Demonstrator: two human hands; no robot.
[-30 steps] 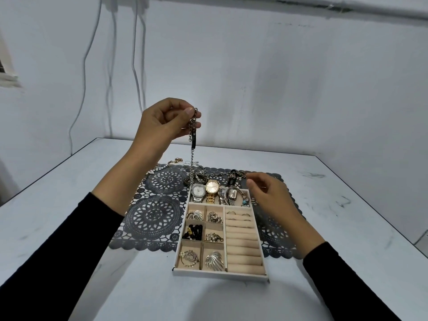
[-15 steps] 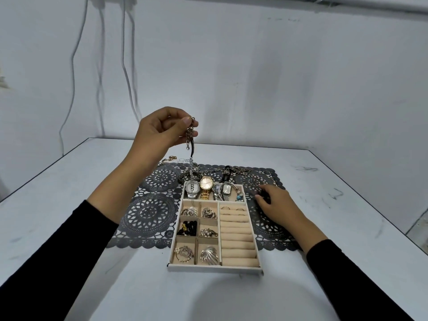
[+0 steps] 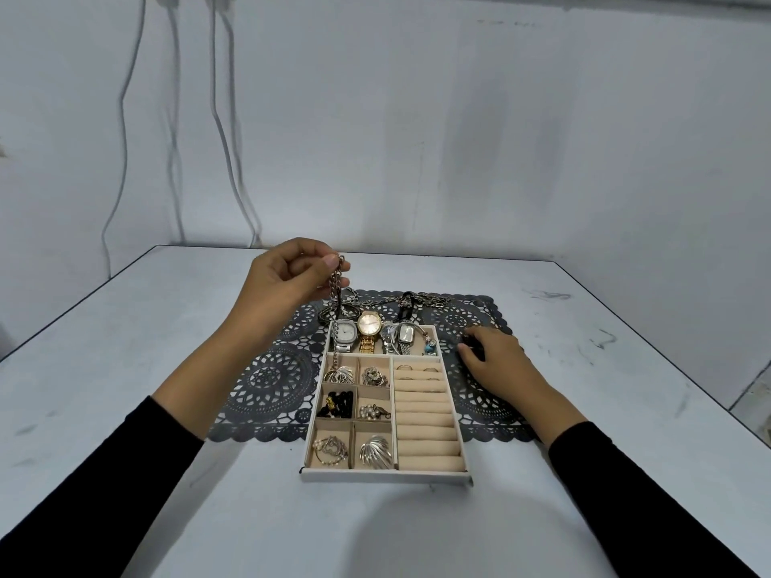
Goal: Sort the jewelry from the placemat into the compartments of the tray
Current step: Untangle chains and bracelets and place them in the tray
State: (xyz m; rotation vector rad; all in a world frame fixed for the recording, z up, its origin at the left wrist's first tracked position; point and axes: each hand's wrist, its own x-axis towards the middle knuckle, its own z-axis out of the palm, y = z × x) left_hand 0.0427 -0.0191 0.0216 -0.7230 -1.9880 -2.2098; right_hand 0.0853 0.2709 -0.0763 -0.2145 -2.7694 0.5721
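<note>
My left hand (image 3: 288, 273) pinches a silver chain necklace (image 3: 336, 285) that hangs down over the far left of the tray (image 3: 386, 475), its lower end reaching the top-left small compartment. The tray is white with beige lining, and holds several watches (image 3: 369, 327) in its far row, brooches and beads in small left compartments, and rings (image 3: 417, 369) in the padded rolls on the right. My right hand (image 3: 492, 360) rests palm down on the dark lace placemat (image 3: 275, 377), right of the tray, fingers curled. More chains (image 3: 429, 300) lie on the placemat behind the tray.
The placemat and tray lie on a pale grey table (image 3: 125, 369) set against a white wall. Cables (image 3: 221, 131) hang down the wall at the far left. The table's right edge (image 3: 667, 369) runs diagonally nearby.
My left hand has lowered the chain toward the tray. My right hand has moved from the tray's far right corner out onto the placemat. The view has shifted slightly.
</note>
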